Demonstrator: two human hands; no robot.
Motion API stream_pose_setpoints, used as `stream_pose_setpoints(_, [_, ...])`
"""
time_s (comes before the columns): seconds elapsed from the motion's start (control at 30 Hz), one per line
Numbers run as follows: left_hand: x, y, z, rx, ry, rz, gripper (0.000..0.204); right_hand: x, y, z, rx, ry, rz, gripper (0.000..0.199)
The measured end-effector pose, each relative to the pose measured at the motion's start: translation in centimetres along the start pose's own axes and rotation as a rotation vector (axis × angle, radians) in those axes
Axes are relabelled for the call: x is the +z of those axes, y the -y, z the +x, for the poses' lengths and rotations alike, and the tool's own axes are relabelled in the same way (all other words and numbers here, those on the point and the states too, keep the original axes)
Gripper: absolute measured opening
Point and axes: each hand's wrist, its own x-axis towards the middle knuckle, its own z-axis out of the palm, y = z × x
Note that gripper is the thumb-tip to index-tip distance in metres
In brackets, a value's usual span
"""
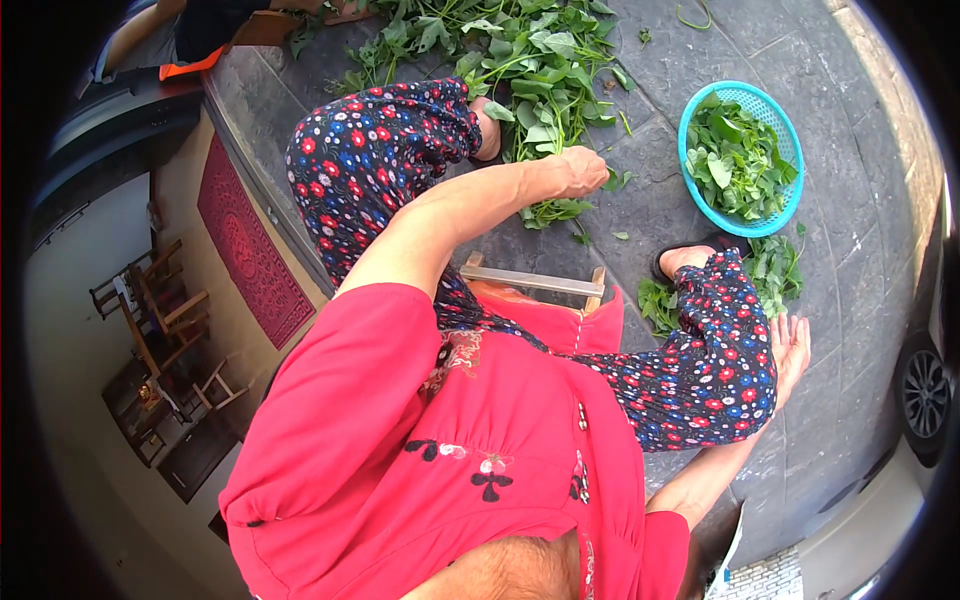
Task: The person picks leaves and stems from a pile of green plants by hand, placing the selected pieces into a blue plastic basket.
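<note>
My left hand [585,172] is closed in a fist over the near end of a large heap of leafy green stems [540,80]. A small leaf shows beside its fingers; what lies inside the fist is hidden. Past my right knee, my right hand [791,352] has its fingers stretched out, close to a smaller pile of greens [775,272] beside my right foot. No thing shows in that hand. Beyond the right foot, a turquoise plastic basket [686,165] holds picked leaves [738,160].
Between my legs is a wooden bar frame [535,280]. Dark stone tiles [840,130] pave the ground, with leaf scraps scattered about. A parked car's wheel [922,385] stands at the right. At the upper left, another person's arm [130,38] shows near a doorway with a red patterned mat [245,240].
</note>
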Motion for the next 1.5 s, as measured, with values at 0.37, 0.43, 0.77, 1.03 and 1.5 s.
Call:
stream_pose_setpoints(0.37, [-20.3, -1.8, -8.7, -0.342, -0.563, -0.715, 0.034, 16.5, 12.1, -8.6, -0.292, 0.702, 0.051, 0.029])
stream_pose_setpoints(0.43, [-21.7, -2.0, -9.4, -0.301, -0.708, -1.024, 0.029, 20.0, 10.2, -11.7, -0.207, 0.851, -0.07, 0.023])
stream_pose_setpoints(0.77, [-21.9, -5.0, -8.3, -0.125, -0.606, -1.929, 0.022, 26.9, 5.3, -13.8, -0.166, 0.931, 0.07, 0.03])
stream_pose_setpoints(1.03, [-24.0, -6.2, -6.8, -0.142, -0.69, -1.302, 0.032, 27.2, 6.4, -12.9, -0.419, 0.909, -0.015, 0.02])
stream_pose_setpoints(1.5, [-27.9, -1.8, -7.3, 0.16, -0.939, -2.065, 0.019, 26.8, 7.5, -13.7, 0.057, 1.179, -0.066, 0.017])
